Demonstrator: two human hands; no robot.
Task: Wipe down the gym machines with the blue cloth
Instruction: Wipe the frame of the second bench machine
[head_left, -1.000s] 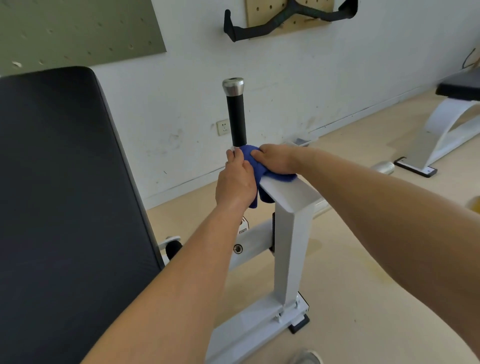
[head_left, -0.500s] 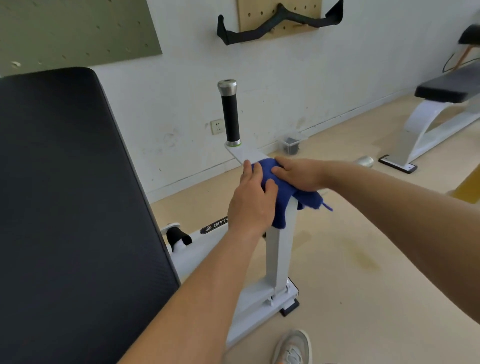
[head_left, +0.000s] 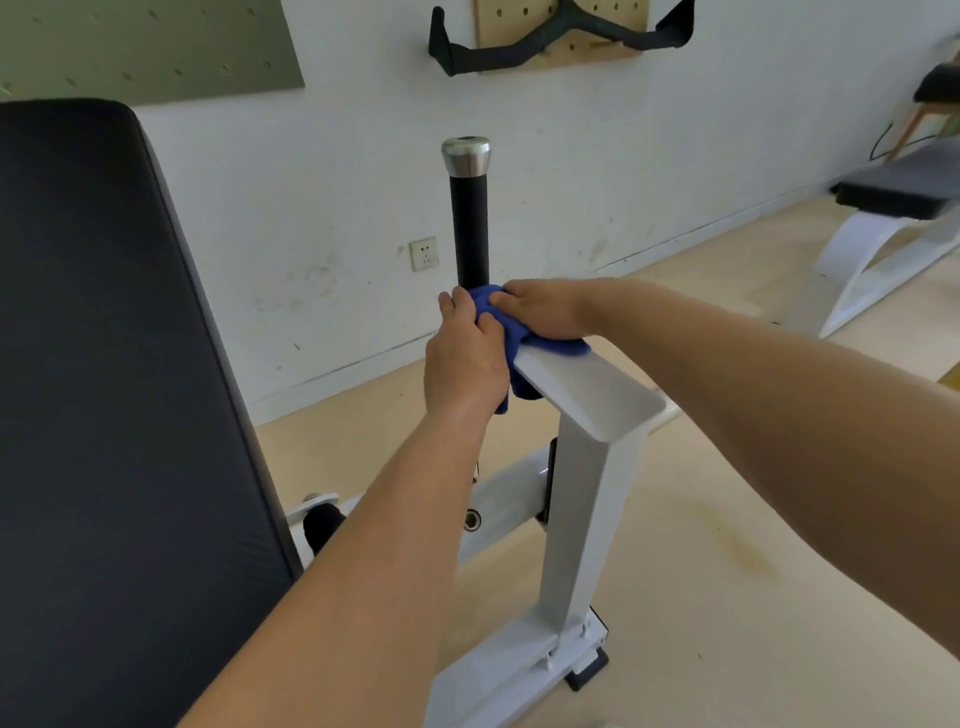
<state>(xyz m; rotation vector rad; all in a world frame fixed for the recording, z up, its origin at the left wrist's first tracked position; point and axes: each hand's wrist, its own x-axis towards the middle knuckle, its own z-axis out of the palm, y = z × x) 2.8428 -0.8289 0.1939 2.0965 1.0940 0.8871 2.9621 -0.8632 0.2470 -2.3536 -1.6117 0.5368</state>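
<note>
A blue cloth (head_left: 511, 332) is bunched on the far end of the white machine arm (head_left: 592, 395), right at the foot of the upright black handle (head_left: 470, 228) with its chrome cap. My left hand (head_left: 465, 358) grips the cloth from the left side. My right hand (head_left: 540, 309) presses on the cloth from above. Part of the cloth hangs below the arm behind my left hand. The white post (head_left: 587, 514) under the arm runs down to a base on the floor.
A large black bench pad (head_left: 104, 389) fills the left side. A second white bench (head_left: 883, 228) stands at the far right. A black bar attachment (head_left: 561, 36) hangs on a wooden pegboard on the white wall. The floor is beige.
Both hands slid the cloth along the white arm, toward me half a second ago, then back to the foot of the black handle. The view has shifted closer.
</note>
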